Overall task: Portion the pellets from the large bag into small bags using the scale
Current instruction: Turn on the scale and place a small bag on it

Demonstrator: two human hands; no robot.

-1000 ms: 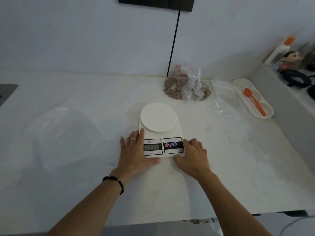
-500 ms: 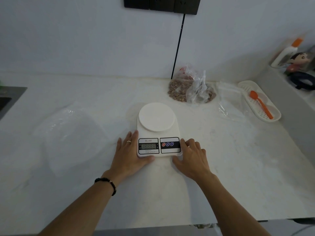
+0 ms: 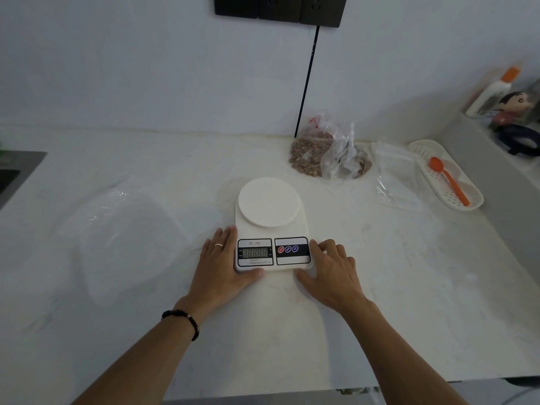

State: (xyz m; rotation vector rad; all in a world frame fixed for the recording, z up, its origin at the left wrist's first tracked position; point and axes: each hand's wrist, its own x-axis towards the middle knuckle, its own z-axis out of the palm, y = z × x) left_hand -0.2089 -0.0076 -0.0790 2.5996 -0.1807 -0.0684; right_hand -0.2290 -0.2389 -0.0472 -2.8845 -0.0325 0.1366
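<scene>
The table (image 3: 146, 171) looks like pale marbled stone, smooth with a soft shine. The scale (image 3: 270, 226) is white matt plastic. The large bag (image 3: 336, 153) is thin, crinkled, glossy clear film. The spoon (image 3: 450, 181) is smooth orange plastic, the tray (image 3: 473, 200) perforated cream plastic.

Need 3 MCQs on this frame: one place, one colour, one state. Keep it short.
1. Where is the pellet bag relative to the scale?
A. behind it, to the right
B. on its platform
C. left of it

2. What colour is the spoon?
A. white
B. orange
C. black

3. What is on the scale's platform?
A. pellets
B. a small bag
C. nothing

Answers:
1 A: it lies near the wall.
2 B: it lies orange in the white tray.
3 C: the white disc is bare; the left hand and right hand flank the scale's base.
</scene>
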